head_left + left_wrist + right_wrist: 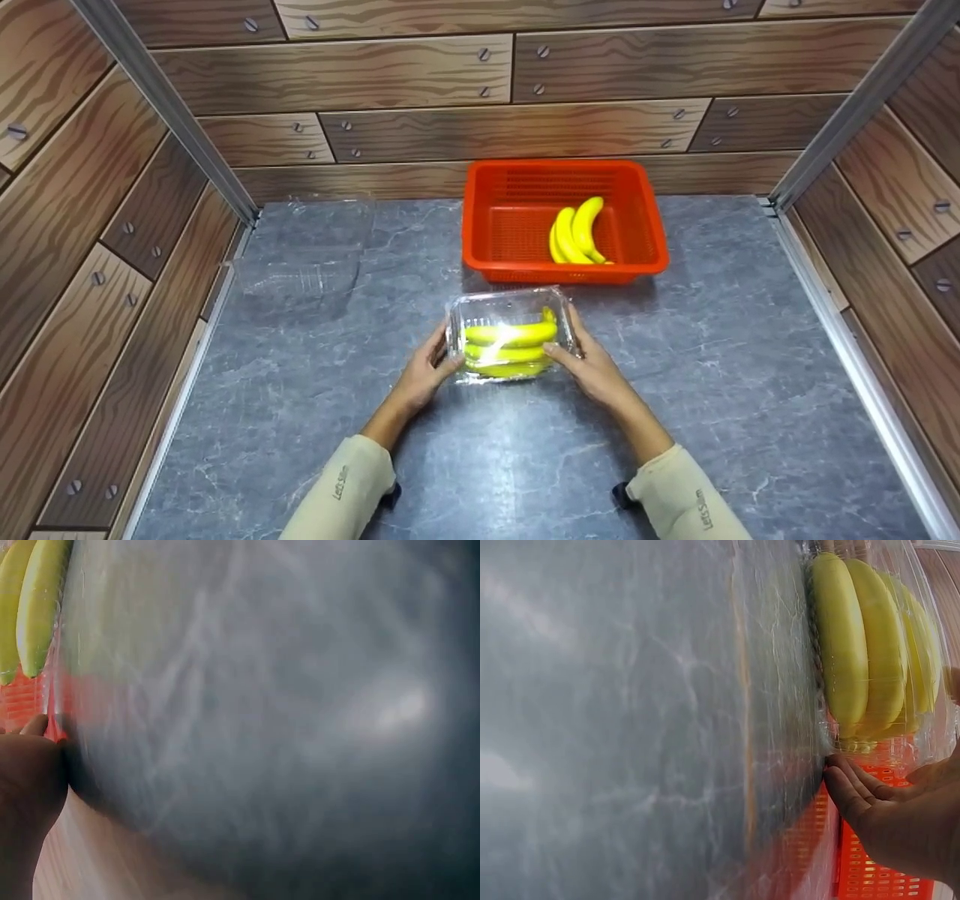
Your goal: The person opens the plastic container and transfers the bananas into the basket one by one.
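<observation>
Here, a clear, rectangular plastic box [491, 309] sits between the two hands, its long axis running side to side, with the right end angled slightly farther from the person. Inside it, a bunch of yellow, curved bananas [517, 352] lies along that same axis, the stem toward the far right corner. Neither hand is nearer: the left hand [422, 379] grips the left end, its thumb at the near corner, and the right hand [592, 371] holds the right end, its thumb over the near side and its fingers round the end wall. The left wrist view shows too little to tell how the left fingers lie beneath. Straight beyond the box, reaching farther to the right, stands a red, perforated plastic basket [525, 271] with another bunch of yellow bananas [568, 236] in its right half. Whether the box rests on the grey, marbled tabletop [720, 375] or is held just above it cannot be told. Well apart, at the far left, lies clear plastic packaging [300, 279].
</observation>
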The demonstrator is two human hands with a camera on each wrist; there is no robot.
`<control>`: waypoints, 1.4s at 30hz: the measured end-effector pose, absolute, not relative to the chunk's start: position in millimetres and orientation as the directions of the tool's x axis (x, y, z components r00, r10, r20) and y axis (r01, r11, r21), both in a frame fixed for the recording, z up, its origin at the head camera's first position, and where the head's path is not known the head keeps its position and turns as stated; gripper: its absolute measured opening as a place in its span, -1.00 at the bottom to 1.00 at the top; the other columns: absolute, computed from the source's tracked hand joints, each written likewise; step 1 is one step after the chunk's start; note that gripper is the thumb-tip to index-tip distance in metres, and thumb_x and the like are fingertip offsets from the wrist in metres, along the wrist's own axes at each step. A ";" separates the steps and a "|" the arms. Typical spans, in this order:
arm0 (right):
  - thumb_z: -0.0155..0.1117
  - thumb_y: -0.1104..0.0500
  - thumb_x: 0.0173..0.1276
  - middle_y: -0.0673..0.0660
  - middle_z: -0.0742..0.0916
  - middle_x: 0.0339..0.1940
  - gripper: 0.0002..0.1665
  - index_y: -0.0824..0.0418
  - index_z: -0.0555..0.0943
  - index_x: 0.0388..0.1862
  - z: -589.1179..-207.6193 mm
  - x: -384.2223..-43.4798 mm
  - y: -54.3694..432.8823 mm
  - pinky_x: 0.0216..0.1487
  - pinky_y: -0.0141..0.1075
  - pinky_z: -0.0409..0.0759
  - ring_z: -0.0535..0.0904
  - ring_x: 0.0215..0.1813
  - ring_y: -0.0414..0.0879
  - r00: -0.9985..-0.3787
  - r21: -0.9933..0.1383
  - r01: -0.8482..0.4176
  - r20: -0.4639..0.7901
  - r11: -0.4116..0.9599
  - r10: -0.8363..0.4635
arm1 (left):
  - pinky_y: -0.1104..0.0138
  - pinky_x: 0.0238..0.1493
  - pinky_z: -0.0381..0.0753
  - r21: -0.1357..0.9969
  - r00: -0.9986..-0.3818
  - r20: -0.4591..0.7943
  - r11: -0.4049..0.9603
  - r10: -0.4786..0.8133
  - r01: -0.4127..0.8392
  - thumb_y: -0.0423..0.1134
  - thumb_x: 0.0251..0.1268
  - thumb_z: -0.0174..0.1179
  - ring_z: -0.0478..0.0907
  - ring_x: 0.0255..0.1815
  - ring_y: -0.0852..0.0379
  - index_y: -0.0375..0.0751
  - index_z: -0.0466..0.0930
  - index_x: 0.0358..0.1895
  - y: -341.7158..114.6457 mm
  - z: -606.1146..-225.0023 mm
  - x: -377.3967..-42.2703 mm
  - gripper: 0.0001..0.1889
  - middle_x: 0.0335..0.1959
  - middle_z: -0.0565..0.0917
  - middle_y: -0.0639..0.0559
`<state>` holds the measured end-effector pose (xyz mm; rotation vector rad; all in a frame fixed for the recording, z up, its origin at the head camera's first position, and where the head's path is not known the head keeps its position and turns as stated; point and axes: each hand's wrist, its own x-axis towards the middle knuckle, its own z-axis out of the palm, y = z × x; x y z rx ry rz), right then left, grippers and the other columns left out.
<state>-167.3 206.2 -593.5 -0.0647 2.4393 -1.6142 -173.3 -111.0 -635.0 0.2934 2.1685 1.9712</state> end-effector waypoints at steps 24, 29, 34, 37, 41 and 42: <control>0.29 -0.23 0.55 0.33 0.07 0.81 0.15 -0.09 -0.17 0.83 -590.0 -161.5 212.2 0.73 0.32 0.12 0.10 0.76 0.41 -0.974 -0.888 0.100 -0.180 0.448 -0.139 | -0.02 0.81 -0.01 0.975 -0.923 -0.092 0.221 0.375 -0.007 -0.23 0.01 0.70 0.10 0.79 -0.13 0.09 -0.38 0.79 -104.2 -631.1 -173.0 0.48 0.80 0.06 -0.12; 0.26 -0.33 0.52 0.40 0.10 0.80 0.20 -0.08 -0.20 0.83 -586.1 -161.1 212.8 0.68 0.41 0.15 0.14 0.73 0.48 -0.968 -0.847 0.102 -0.205 0.522 -0.144 | -0.05 0.79 0.07 0.982 -0.924 -0.080 0.186 0.373 -0.010 -0.29 0.05 0.66 0.14 0.77 -0.19 0.05 -0.32 0.80 -106.5 -632.5 -175.2 0.42 0.79 0.09 -0.19; 0.33 -0.40 0.43 0.42 0.06 0.81 0.31 0.00 -0.18 0.84 -578.2 -162.7 213.7 0.65 0.50 0.07 0.03 0.76 0.50 -0.982 -0.776 0.029 -0.141 0.629 -0.128 | -0.04 0.80 0.04 0.982 -0.923 -0.075 0.187 0.379 -0.003 -0.28 0.05 0.66 0.12 0.78 -0.17 0.03 -0.29 0.80 -106.7 -632.9 -175.9 0.41 0.79 0.09 -0.18; 0.45 -0.36 0.34 0.33 0.03 0.83 0.33 -0.04 -0.10 0.83 -571.3 -167.1 210.7 0.65 0.54 0.02 -0.04 0.80 0.42 -0.986 -0.744 -0.097 -0.020 0.661 -0.167 | -0.01 0.81 0.01 0.980 -0.922 -0.079 0.197 0.378 -0.003 -0.30 0.05 0.66 0.11 0.78 -0.12 0.03 -0.24 0.80 -106.1 -632.9 -176.4 0.38 0.78 0.13 -0.13; 0.51 -0.38 0.27 0.23 0.02 0.85 0.28 -0.11 0.07 0.80 -560.2 -176.4 201.6 0.68 0.54 -0.10 -0.12 0.83 0.35 -0.936 -0.635 -0.316 0.089 0.705 -0.339 | -0.05 0.81 -0.01 0.978 -0.923 -0.062 0.207 0.379 0.019 -0.32 0.05 0.66 0.14 0.77 -0.12 -0.01 -0.15 0.79 -104.6 -632.7 -177.4 0.33 0.76 0.21 -0.12; 0.51 -0.40 0.25 0.22 0.03 0.85 0.26 -0.11 0.12 0.79 -557.7 -179.1 199.2 0.70 0.51 -0.13 -0.13 0.83 0.34 -0.918 -0.600 -0.363 0.097 0.713 -0.386 | -0.05 0.81 -0.01 0.977 -0.923 -0.059 0.211 0.379 0.025 -0.31 0.04 0.66 0.14 0.77 -0.12 -0.01 -0.14 0.78 -104.0 -632.4 -177.6 0.33 0.76 0.21 -0.12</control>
